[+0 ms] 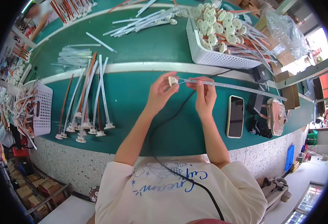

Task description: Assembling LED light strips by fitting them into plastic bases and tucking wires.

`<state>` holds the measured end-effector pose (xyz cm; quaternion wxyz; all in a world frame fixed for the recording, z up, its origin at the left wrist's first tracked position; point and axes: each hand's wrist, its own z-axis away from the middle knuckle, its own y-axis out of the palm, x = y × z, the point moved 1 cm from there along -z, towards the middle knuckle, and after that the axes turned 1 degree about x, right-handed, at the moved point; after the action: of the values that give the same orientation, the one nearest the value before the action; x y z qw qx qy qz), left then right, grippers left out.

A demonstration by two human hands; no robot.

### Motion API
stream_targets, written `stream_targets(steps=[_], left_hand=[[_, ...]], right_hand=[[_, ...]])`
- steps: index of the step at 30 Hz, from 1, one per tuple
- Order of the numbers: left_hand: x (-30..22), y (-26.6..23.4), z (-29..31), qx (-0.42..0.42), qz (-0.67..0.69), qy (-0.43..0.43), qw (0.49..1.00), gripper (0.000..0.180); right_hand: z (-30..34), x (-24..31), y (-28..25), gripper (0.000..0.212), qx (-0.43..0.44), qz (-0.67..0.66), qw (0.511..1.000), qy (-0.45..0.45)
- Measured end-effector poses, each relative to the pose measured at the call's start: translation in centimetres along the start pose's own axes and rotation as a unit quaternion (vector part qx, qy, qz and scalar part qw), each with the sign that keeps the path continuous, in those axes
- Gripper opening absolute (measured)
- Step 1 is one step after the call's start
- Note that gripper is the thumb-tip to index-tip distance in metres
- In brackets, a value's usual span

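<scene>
At our far left a white basket (43, 108) keeps loose parts in reach, and beside it finished strips (84, 100) lie fanned on the green table (141, 112), caps toward us, likely so they stay sorted. In the middle our left hand (160, 95) pinches a small white cap (172, 80) while our right hand (205, 95) nips the near end of a long strip (238, 87), both raised just above the table so the two ends meet squarely. To the right a phone (235, 116) lies out of the way, and a full basket (218, 56) of caps waits beyond.
</scene>
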<state>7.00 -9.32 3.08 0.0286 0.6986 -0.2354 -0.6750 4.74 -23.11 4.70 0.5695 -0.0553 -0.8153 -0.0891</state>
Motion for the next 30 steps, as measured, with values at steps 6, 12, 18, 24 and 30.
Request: stream_targets(steps=[6, 12, 18, 24, 30], left_hand=[[0.3, 0.1, 0.6, -0.022, -0.040, 0.091, 0.995, 0.042], [1.3, 0.2, 0.6, -0.048, -0.060, 0.047, 0.996, 0.042], [1.5, 0.2, 0.7, -0.081, -0.080, 0.058, 0.992, 0.042], [1.4, -0.7, 0.7, -0.049, -0.173, 0.108, 0.978, 0.044], [0.6, -0.1, 1.1, -0.036, -0.160, 0.074, 0.984, 0.042]], right_hand=[[0.3, 0.4, 0.4, 0.010, -0.013, -0.034, 0.999, -0.036], [0.0, -0.3, 0.1, 0.012, -0.013, -0.075, 0.997, 0.032], [-0.1, -0.7, -0.2, 0.012, 0.014, -0.064, 0.997, 0.029], [-0.1, -0.9, -0.2, 0.014, 0.053, -0.029, 0.998, 0.009], [0.0, -1.3, -0.3, 0.014, 0.091, -0.014, 0.995, 0.033]])
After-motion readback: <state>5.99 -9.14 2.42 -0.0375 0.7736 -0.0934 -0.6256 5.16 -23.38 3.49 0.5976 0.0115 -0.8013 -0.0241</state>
